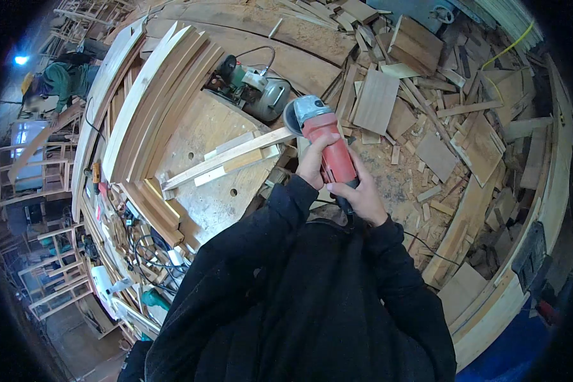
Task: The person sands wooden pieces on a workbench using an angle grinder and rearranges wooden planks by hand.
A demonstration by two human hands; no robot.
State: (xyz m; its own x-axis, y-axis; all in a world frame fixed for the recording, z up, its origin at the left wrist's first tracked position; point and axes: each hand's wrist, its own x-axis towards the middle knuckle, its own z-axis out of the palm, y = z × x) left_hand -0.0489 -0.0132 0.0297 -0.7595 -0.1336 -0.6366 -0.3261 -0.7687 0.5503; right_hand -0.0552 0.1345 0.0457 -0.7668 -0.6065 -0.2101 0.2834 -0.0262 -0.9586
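Note:
I hold a red angle grinder with a grey head in front of my body. My left hand is wrapped round the left side of its body. Its rear end is gripped by my right hand, with the thumb across it. The disc and guard at the head face left, close to the end of a long wooden strip on the workbench. Whether disc and wood touch, I cannot tell. Shorter wooden pieces lie beside the strip.
A small air compressor stands at the bench's far edge. Long curved boards are stacked to the left. Offcuts and planks litter the floor at right, where a black cord runs. A person in green is at far left.

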